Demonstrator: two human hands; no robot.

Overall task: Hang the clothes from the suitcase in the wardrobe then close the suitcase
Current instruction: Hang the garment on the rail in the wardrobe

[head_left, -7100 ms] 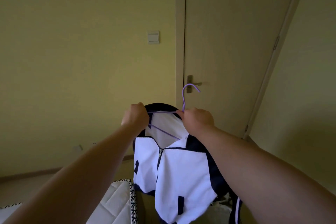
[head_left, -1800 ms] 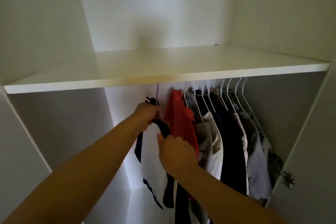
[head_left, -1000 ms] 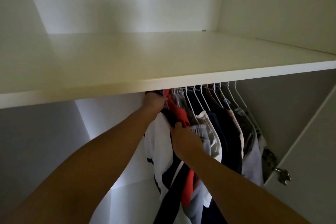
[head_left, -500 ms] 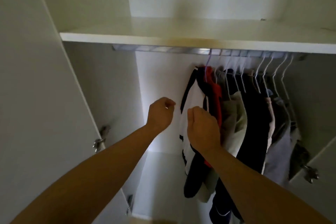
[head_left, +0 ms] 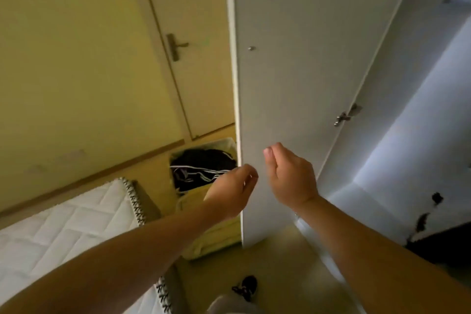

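1. The jacket that was being hooked on the rail half a second ago is out of view. The head has turned left and down, away from the rail.
2. The left hand [head_left: 229, 194] and right hand [head_left: 290, 178] have come off the jacket. They hang in the air, empty, fingers loosely curled and clamped on nothing.
3. My reading is that this garment is hung and the next fetch begins.
4. The suitcase [head_left: 216, 239] lies open on the floor, just left of the wardrobe door [head_left: 293, 71] and partly hidden by its edge. Dark clothes [head_left: 201, 171] with white stripes are still in it, so hanging is not finished and the lid must wait.
5. Left to right around it:
   - The bed [head_left: 63, 224] is at lower left, its corner just beside the suitcase.
   - The room door [head_left: 198, 84] is shut behind the suitcase.
   - The wardrobe door swings wide open, with its hinge [head_left: 344, 116] showing.
   - The wardrobe [head_left: 407, 135] is at far right.
   - Dark hung clothes [head_left: 438, 245] are blurred at its lower edge.
6. In the way:
   - The open wardrobe door stands between the right hand and the suitcase, so a reach must go round its edge.
   - The bed corner narrows the gap on the left.
   - A shoe [head_left: 246, 285] is on the floor below.
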